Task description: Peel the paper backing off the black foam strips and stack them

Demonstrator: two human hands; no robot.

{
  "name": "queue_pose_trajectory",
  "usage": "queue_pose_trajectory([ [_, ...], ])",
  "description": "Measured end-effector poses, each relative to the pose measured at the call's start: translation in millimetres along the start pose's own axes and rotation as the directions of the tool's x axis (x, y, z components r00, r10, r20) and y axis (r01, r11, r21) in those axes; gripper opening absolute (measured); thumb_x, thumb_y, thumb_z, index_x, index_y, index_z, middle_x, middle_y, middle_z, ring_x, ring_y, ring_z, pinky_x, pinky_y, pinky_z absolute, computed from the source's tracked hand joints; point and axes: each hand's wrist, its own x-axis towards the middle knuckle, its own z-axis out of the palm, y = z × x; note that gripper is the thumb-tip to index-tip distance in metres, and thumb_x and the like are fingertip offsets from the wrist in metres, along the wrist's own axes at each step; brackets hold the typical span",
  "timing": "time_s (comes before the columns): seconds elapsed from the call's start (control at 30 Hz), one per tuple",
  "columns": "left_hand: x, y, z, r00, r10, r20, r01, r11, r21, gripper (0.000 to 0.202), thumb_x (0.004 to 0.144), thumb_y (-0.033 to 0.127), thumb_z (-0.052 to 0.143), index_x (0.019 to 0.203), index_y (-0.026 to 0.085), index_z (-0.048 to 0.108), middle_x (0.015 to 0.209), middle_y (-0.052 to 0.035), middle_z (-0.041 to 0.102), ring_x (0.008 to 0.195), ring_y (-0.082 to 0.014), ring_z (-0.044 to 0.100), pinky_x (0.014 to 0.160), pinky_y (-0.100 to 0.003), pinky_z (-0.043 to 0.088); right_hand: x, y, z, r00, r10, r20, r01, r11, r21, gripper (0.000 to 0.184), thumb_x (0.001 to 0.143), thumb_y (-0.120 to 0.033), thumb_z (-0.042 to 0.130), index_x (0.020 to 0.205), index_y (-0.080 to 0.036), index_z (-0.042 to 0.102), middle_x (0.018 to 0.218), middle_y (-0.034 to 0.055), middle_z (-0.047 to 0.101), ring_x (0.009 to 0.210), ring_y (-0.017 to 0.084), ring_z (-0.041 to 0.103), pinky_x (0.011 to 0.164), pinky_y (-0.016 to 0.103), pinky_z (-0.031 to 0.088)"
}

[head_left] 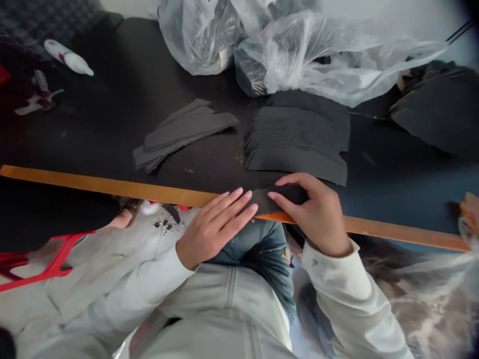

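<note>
My right hand (318, 212) pinches one dark piece (262, 201), seemingly unfinished, nearer me than the fanned stack (299, 134), my left hand (209, 231) lies open on the piece, and whether that stack is done I can't tell.

no readable lettering or numbers, tiny dark mark (315, 262) on the off-white fabric right sleeve (348, 291), purple patch (62, 58) on the white tapered bottle (77, 63), both illegible
</note>
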Motion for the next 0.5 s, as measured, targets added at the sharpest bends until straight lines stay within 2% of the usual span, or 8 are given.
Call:
queue_pose_trajectory([
  [0.13,3.2,-0.8,-1.8,0.996,0.080,0.040,-0.081,0.996,0.039,0.036,0.102,0.008,0.038,0.133,0.009,0.056,0.136,-0.0108,0.063,0.136,-0.0218,0.051,0.113,-0.038,0.046,-0.8,-0.8,2.3,1.000,0.005,-0.022,-0.006,0.999,-0.037,0.014,0.081,-0.034,0.073,0.090,-0.024,0.068,0.091,0.0009,0.074,0.085,0.020,0.069,0.074,0.030,0.051],
  [0.23,4.6,-2.4,-3.2,0.993,0.099,0.070,-0.103,0.992,0.069,0.036,0.102,0.008,0.035,0.132,0.008,0.057,0.135,-0.0102,0.064,0.134,-0.0211,0.053,0.111,-0.035,0.047,-0.8,-1.5,2.0,1.000,0.019,-0.011,-0.019,0.999,-0.045,0.014,0.082,-0.035,0.072,0.090,-0.024,0.068,0.091,0.0018,0.074,0.084,0.021,0.070,0.073,0.031,0.052],
  [0.5,2.9,8.2,-8.2,0.993,0.026,0.116,-0.031,0.999,0.039,0.039,0.098,0.010,0.040,0.133,0.008,0.057,0.138,-0.0136,0.061,0.134,-0.0270,0.053,0.110,-0.040,0.047,-1.7,-2.2,1.4,1.000,0.031,-0.003,-0.031,0.997,-0.071,0.014,0.084,-0.037,0.071,0.090,-0.025,0.068,0.089,0.0015,0.073,0.082,0.020,0.069,0.072,0.031,0.052],
])
